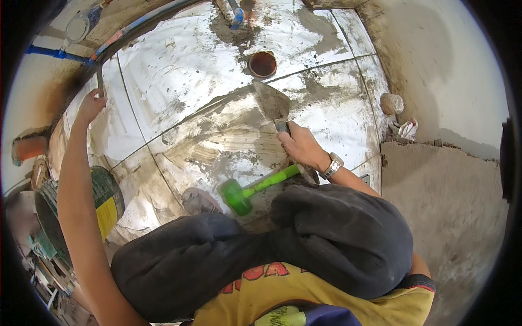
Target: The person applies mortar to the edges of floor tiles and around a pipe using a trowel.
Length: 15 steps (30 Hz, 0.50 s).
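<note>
My right hand (pixel 302 144) is closed round the handle of a pointed masonry trowel (pixel 272 101). Grey mortar smears its blade, whose tip points away from me, just short of a round drain hole (pixel 262 64). Far out to the left, my left hand (pixel 93 106) pinches the lower end of a thin, dark, flat strip (pixel 100 81), standing at the edge of the tiles by the wall; its exact kind is unclear. Between my feet and the tiles lies a mallet with a bright green head and handle (pixel 237 196). White floor tiles (pixel 163 70), streaked with wet mortar, spread under both hands.
A dark bucket with a yellow label (pixel 109 206) stands beside my left forearm. Blue pipe (pixel 60 53) runs along the left wall, and a blue pipe stub (pixel 237 18) rises at the far side. A roundish lump (pixel 391 104) sits by the right wall, near rough grey concrete (pixel 440 217).
</note>
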{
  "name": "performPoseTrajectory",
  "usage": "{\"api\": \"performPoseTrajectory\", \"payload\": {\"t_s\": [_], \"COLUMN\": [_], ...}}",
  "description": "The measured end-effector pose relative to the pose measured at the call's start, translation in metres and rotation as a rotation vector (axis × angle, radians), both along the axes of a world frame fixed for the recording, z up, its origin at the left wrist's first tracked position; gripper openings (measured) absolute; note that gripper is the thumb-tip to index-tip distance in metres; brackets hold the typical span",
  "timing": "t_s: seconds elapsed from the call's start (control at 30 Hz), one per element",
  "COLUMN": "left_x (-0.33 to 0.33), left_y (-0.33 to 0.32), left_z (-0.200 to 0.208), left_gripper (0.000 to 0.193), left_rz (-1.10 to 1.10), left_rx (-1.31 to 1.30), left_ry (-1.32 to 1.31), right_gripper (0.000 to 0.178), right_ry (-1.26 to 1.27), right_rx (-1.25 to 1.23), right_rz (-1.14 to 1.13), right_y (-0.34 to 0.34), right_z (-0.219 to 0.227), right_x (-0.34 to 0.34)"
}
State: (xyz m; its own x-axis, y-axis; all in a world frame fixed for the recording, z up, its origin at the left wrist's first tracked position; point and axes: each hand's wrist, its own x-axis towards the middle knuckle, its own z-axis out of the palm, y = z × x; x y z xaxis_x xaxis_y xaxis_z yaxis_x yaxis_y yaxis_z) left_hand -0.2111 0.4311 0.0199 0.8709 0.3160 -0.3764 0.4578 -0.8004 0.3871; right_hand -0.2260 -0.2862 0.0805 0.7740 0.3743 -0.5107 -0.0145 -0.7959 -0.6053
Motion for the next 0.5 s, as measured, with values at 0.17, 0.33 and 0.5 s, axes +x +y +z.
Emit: {"api": "performPoseTrajectory", "payload": {"t_s": [0.17,0.33,0.5], "left_x": [0.010,0.004,-0.010], "left_y": [-0.022,-0.012,-0.008], "left_z": [0.008,0.013,0.009], "left_gripper": [0.062,0.061,0.058], "left_rz": [0.000,0.027,0.049], "left_rx": [0.021,-0.010,-0.026], "left_ry": [-0.050,-0.045,-0.022], "right_gripper": [0.051,0.046,0.046], "right_ry": [0.225,0.365,0.718], "right_rx": [0.131,0.385,0.427], "right_rz": [-0.156,-0.369,-0.342], "right_y": [0.011,0.002,0.027], "right_z": [0.004,-0.031,-0.004], "right_x": [0.001,-0.003,-0.013]}}
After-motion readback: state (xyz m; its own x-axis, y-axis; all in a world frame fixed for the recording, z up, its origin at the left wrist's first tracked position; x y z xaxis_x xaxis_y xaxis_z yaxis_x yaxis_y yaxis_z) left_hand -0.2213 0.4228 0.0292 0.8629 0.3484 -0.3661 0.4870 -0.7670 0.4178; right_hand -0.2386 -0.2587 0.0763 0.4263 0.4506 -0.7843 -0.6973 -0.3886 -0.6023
